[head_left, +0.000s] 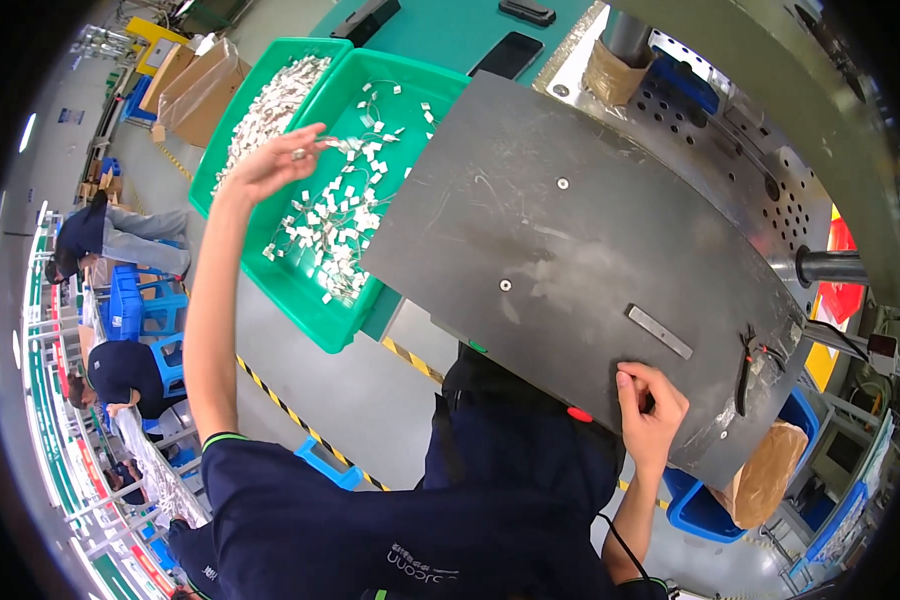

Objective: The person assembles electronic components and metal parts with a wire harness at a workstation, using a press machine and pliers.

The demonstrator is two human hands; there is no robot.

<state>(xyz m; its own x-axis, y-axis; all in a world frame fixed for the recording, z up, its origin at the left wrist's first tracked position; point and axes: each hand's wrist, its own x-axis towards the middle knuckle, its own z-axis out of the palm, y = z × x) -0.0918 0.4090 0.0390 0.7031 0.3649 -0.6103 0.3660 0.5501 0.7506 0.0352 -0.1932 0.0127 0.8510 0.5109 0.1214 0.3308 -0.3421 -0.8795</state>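
My left hand (pixel 278 163) reaches out over the shared edge of two green trays. A small white wired connector (pixel 298 154) shows between its fingers, partly hidden by them. Loose white connectors with short wires (pixel 332 225) lie scattered in the right-hand green tray (pixel 310 325). The left-hand green tray (pixel 270 55) holds a dense heap of similar white pieces (pixel 280 95). My right hand (pixel 654 408) rests at the near edge of a dark, scuffed plate (pixel 450 220), thumb and forefinger pinched together. What they hold, if anything, is too small to make out.
On the plate lie a small metal bar (pixel 660 332) and dark-handled pliers (pixel 744 375). Behind it stands a machine with a perforated metal plate (pixel 785 205). A phone (pixel 506 55) lies on the green table (pixel 440 30). A blue bin (pixel 705 512) sits below right; people work at far left.
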